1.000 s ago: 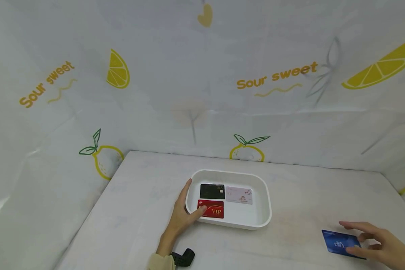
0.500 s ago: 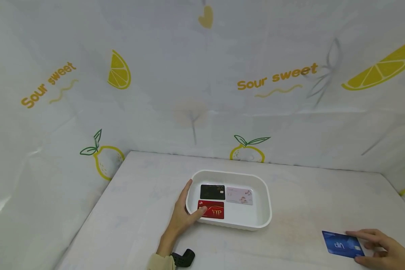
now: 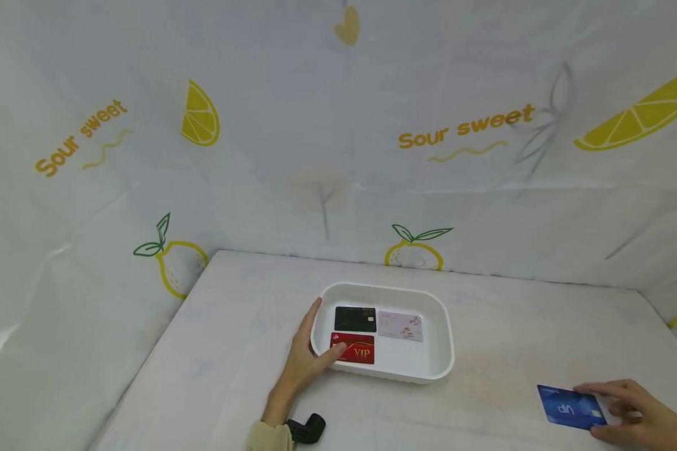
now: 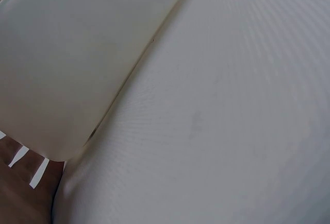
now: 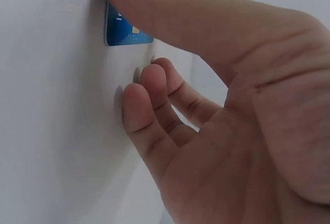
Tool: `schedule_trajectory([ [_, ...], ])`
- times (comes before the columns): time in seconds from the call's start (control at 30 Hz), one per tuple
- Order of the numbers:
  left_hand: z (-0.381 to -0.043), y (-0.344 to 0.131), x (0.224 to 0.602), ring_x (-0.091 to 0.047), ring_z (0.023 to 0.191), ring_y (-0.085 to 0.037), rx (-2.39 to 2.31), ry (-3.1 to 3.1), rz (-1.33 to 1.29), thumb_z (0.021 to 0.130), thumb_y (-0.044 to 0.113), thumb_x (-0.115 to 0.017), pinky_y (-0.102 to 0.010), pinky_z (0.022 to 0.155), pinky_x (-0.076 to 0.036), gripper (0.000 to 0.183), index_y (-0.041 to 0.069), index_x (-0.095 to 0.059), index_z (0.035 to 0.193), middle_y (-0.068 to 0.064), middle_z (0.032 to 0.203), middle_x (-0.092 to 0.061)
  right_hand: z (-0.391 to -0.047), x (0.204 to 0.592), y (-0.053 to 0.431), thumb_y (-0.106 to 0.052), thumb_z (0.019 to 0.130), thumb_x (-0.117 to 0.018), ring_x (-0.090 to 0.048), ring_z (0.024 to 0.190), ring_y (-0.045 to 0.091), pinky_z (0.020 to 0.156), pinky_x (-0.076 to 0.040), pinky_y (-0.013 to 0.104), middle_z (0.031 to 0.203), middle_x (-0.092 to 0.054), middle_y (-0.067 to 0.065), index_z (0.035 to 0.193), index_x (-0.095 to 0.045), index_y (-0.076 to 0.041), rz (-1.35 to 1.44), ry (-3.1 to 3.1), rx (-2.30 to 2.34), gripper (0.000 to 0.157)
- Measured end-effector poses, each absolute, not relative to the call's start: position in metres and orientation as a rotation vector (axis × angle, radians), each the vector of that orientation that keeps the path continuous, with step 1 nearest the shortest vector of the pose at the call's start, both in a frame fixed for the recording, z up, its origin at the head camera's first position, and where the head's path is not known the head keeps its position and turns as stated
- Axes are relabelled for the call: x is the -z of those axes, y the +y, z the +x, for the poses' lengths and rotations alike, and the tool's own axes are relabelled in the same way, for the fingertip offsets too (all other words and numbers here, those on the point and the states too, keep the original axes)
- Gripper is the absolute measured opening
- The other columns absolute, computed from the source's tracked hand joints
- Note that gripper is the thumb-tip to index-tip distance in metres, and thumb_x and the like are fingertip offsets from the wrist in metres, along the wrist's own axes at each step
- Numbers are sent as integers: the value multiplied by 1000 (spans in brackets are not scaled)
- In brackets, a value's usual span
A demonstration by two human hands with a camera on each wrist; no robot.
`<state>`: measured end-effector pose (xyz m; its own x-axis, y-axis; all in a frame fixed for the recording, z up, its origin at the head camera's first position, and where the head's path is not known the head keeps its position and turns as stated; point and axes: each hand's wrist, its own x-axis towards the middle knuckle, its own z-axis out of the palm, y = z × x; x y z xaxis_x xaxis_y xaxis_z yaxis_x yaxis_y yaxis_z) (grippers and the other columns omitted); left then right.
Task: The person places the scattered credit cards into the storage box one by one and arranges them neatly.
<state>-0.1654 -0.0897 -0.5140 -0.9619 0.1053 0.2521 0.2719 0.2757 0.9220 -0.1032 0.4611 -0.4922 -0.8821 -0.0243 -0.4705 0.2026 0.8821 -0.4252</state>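
Near the table's right front, a blue VIP card [image 3: 571, 407] lies on the surface. My right hand [image 3: 643, 416] pinches its right end, index finger at the far edge and thumb at the near corner. In the right wrist view the thumb covers much of the card [image 5: 126, 32], and the other fingers are curled below it. My left hand [image 3: 307, 362] grips the left end of a white tray [image 3: 440, 369], thumb over the rim and fingers along the outer side. Inside the tray lie a black card [image 3: 354, 319], a pale pink card [image 3: 400, 326] and a red VIP card [image 3: 361, 352].
A white cloth covers the table [image 3: 485, 326]. Behind it rises a white curtain [image 3: 293, 125] printed with lemons and lettering. A black device [image 3: 309, 429] sits at the left wrist. Bare table lies between the tray and the blue card.
My right hand's index finger and thumb have moved from over the blue card to its edges at the right end. The left hand and tray stay put.
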Motion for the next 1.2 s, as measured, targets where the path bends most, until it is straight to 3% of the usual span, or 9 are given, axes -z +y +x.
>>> schedule_trajectory([
  [0.17, -166, -90, 515, -54, 136, -33, 1774, -2396, -367, 82, 29, -78, -55, 110, -48, 98, 14, -25, 163, -15, 161, -43, -104, 492, 461, -37, 87, -80, -49, 96, 39, 77, -52, 42, 123, -29, 42, 139, -46, 10, 115, 2549, 639, 78],
  [0.37, -167, -90, 512, -54, 137, -31, 1782, -2397, -352, 82, 30, -79, -55, 111, -47, 98, 15, -26, 163, -14, 161, -43, -101, 497, 460, -39, 87, -80, -53, 96, 24, 74, -49, 32, 127, -48, 34, 141, -40, 11, 137, 2593, 665, 84],
  [0.63, -166, -90, 513, -55, 134, -31, 1782, -2397, -344, 81, 30, -78, -51, 109, -50, 98, 12, -27, 162, -15, 160, -45, -100, 498, 457, -33, 88, -79, -50, 92, 20, 68, -42, 28, 115, -57, 18, 141, -44, 13, 148, 2612, 662, 79],
  [0.87, -166, -90, 515, -56, 133, -32, 1769, -2391, -352, 81, 30, -78, -55, 108, -50, 97, 12, -28, 162, -16, 159, -46, -99, 500, 456, -41, 87, -80, -51, 95, 24, 71, -44, 30, 115, -57, 20, 144, -43, 13, 209, 2570, 704, 87],
  [1.0, -166, -90, 516, -56, 133, -35, 1770, -2384, -368, 81, 30, -78, -55, 107, -51, 97, 11, -28, 162, -17, 159, -45, -99, 502, 456, -44, 88, -78, -49, 94, 23, 69, -41, 29, 107, -55, 14, 142, -47, 12, 202, 2608, 664, 84],
  [1.2, -166, -90, 516, -56, 133, -34, 1778, -2375, -369, 81, 30, -78, -58, 107, -50, 97, 11, -27, 162, -16, 159, -45, -94, 501, 452, -44, 91, -75, -46, 86, 11, 64, -41, 23, 107, -57, 15, 139, -52, 11, 197, 2739, 671, 77],
])
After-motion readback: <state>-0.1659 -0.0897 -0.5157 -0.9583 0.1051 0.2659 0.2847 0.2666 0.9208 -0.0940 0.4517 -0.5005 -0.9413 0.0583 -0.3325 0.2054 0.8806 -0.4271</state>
